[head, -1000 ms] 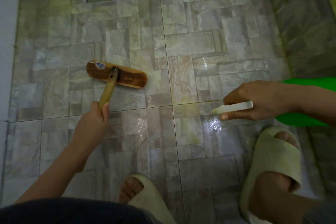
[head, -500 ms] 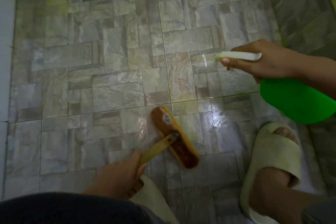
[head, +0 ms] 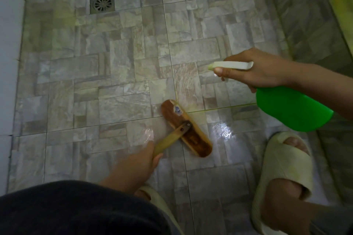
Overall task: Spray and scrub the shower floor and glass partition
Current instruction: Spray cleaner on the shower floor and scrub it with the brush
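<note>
A wooden scrub brush lies head-down on the wet stone-pattern shower floor, angled from upper left to lower right. My left hand grips its pale wooden handle from below. My right hand holds a green spray bottle by its white trigger head, nozzle pointing left over the floor, a finger curled under the trigger. The bottle hangs above the tiles to the right of the brush. No glass partition can be made out.
A square metal drain sits at the far left of the floor. White wall panels line the left side; a tiled wall rises on the right. My feet in pale slippers stand at the bottom, a dark trouser leg at lower left.
The brush swept from the far left toward me and to the right, turning diagonal. My right hand raised the spray bottle, then stayed roughly in place.
</note>
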### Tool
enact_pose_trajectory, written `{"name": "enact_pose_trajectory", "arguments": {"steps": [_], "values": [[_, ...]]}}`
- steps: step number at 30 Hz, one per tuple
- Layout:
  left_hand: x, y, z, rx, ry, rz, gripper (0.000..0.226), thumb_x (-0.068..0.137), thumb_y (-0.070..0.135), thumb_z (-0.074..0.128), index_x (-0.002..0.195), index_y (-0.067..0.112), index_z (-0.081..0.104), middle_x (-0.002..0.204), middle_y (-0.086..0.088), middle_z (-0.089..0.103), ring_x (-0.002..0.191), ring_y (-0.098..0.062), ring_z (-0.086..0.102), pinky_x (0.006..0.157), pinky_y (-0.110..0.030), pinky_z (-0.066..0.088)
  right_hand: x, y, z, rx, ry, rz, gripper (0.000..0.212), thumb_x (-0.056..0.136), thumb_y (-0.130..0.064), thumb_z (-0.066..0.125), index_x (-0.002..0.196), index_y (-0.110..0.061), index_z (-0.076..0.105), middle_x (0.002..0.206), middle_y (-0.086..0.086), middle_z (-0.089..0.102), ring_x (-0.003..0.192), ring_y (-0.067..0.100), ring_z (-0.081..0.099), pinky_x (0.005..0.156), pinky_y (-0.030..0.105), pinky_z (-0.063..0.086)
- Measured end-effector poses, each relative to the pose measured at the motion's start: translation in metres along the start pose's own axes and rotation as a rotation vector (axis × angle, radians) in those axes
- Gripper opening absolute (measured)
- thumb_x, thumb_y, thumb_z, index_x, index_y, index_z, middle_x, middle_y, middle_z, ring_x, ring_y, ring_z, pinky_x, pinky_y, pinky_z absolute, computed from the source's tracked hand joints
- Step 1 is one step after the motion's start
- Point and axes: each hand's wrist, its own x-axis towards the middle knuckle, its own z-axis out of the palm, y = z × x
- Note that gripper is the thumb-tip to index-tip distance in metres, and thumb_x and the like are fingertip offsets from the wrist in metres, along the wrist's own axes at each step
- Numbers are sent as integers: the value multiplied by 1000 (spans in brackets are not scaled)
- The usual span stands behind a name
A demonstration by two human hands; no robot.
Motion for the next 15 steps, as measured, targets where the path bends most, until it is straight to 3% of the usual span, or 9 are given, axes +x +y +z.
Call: {"name": "enact_pose_trajectory", "arguments": {"steps": [3, 7, 9, 11, 12, 14, 15], "values": [[33, 39, -9, -57, 54, 83, 38, 99, 48, 26, 119, 19, 39, 66, 10, 39, 57, -12, 45, 52, -25, 33, 3, -2, 2, 9, 15, -23, 66, 86, -68, 41, 91, -8, 68, 68, 8, 65, 40, 16, 64, 47, 18, 47], [14, 18, -1, -28, -50, 24, 43, 97, 53, 25, 124, 22, 38, 80, 6, 55, 78, -20, 60, 66, -31, 40, 5, -4, 5, 56, 11, -37, 67, 86, -69, 43, 92, -7, 67, 83, 14, 70, 40, 16, 64, 53, 32, 53], [-17, 0, 3, 76, -132, -18, 73, 83, 75, 5, 129, 25, 33, 101, 3, 64, 95, -20, 64, 72, -31, 43, 5, -6, 6, 54, -2, -39, 67, 87, -68, 42, 95, -6, 67, 86, 15, 70, 40, 16, 63, 55, 35, 54], [-31, -1, 0, 166, -190, -64, 109, 55, 85, -26, 125, 26, 33, 102, 4, 65, 96, -17, 65, 71, -29, 45, 5, -9, 4, 56, 0, -47, 65, 89, -66, 42, 92, -6, 66, 81, 16, 68, 40, 16, 63, 54, 33, 53], [-26, 4, 0, 144, -177, -72, 102, 62, 83, -22, 123, 25, 35, 97, 5, 63, 94, -17, 65, 69, -29, 43, 6, -11, 3, 54, 8, -56, 64, 90, -65, 43, 91, -5, 66, 78, 16, 67, 40, 15, 63, 53, 31, 52], [2, 26, -2, 16, -104, -18, 57, 92, 63, 13, 123, 22, 37, 78, 8, 51, 82, -17, 61, 64, -28, 35, 8, -13, 1, 48, 24, -60, 63, 92, -64, 43, 90, -5, 66, 77, 15, 68, 41, 15, 63, 50, 26, 51], [17, 39, -6, -35, -60, 29, 43, 97, 53, 23, 122, 21, 38, 71, 10, 45, 74, -17, 58, 63, -28, 34, 9, -14, 1, 50, 28, -56, 63, 92, -64, 43, 91, -6, 67, 79, 14, 69, 41, 15, 64, 51, 27, 51]]}}
